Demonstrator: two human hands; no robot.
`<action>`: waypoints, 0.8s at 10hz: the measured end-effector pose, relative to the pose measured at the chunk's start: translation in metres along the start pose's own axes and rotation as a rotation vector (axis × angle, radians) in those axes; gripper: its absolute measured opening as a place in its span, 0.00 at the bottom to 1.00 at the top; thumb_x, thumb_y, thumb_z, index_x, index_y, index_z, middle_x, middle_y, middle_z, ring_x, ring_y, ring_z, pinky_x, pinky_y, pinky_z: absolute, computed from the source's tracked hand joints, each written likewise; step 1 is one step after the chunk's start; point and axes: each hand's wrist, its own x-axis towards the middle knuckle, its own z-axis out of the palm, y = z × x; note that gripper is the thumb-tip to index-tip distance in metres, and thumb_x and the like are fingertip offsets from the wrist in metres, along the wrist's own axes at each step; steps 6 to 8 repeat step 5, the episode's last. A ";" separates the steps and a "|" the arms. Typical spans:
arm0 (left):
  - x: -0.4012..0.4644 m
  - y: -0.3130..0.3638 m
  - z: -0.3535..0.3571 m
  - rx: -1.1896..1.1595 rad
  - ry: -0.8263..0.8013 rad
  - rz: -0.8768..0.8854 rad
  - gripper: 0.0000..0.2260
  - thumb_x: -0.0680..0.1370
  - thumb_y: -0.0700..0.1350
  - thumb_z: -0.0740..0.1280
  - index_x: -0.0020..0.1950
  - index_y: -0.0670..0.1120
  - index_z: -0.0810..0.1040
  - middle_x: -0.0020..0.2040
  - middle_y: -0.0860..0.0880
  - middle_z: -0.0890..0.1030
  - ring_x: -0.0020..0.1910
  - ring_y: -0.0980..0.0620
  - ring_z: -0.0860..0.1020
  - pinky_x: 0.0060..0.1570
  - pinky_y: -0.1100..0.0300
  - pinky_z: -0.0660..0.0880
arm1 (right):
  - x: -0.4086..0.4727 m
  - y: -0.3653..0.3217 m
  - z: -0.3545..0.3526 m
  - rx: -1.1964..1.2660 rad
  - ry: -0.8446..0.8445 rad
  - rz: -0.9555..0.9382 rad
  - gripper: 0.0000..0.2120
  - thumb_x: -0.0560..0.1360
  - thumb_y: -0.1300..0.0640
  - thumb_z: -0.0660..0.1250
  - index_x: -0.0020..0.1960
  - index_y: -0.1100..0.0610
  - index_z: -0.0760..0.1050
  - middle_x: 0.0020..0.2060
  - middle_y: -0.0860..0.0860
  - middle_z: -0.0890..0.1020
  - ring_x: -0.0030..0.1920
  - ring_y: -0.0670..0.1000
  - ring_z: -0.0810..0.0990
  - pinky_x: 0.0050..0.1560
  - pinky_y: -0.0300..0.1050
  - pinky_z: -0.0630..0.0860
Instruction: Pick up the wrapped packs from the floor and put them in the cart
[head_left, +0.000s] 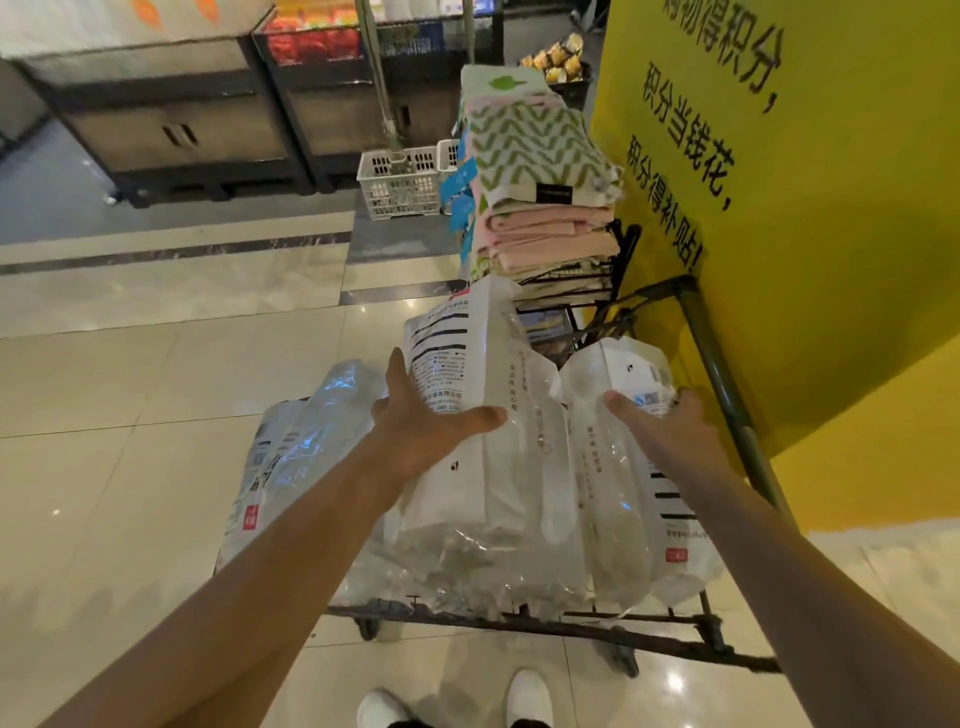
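Three white plastic-wrapped packs stand in the low black cart (571, 626). My left hand (426, 426) grips the near end of the middle pack (467, 364), thumb on top and fingers spread along its left side. My right hand (660, 421) holds the top of the right pack (623, 467), which leans against the cart's green handle bar (727, 384). The left pack (291, 452) leans at the cart's left side, untouched.
Folded pink and green-patterned towels (540, 171) are stacked on a wire rack beyond the cart. A yellow sign wall (805, 208) stands close on the right. White plastic baskets (400, 182) and dark display shelves (171, 114) sit farther back. My white shoes (530, 696) are on the glossy tiled floor.
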 end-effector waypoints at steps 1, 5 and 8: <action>-0.006 0.002 -0.003 0.009 0.019 0.017 0.62 0.66 0.62 0.82 0.85 0.59 0.41 0.84 0.46 0.53 0.82 0.45 0.57 0.76 0.43 0.63 | -0.002 0.003 -0.003 -0.009 -0.016 -0.005 0.53 0.65 0.27 0.72 0.80 0.49 0.57 0.73 0.58 0.70 0.69 0.65 0.74 0.63 0.68 0.78; -0.053 0.002 -0.011 0.208 0.144 0.078 0.43 0.74 0.75 0.62 0.84 0.64 0.49 0.85 0.49 0.54 0.83 0.43 0.54 0.79 0.40 0.59 | -0.034 -0.008 -0.017 -0.435 0.231 -0.301 0.50 0.70 0.23 0.57 0.84 0.46 0.50 0.82 0.60 0.58 0.78 0.69 0.62 0.72 0.73 0.67; -0.053 0.002 -0.011 0.208 0.144 0.078 0.43 0.74 0.75 0.62 0.84 0.64 0.49 0.85 0.49 0.54 0.83 0.43 0.54 0.79 0.40 0.59 | -0.034 -0.008 -0.017 -0.435 0.231 -0.301 0.50 0.70 0.23 0.57 0.84 0.46 0.50 0.82 0.60 0.58 0.78 0.69 0.62 0.72 0.73 0.67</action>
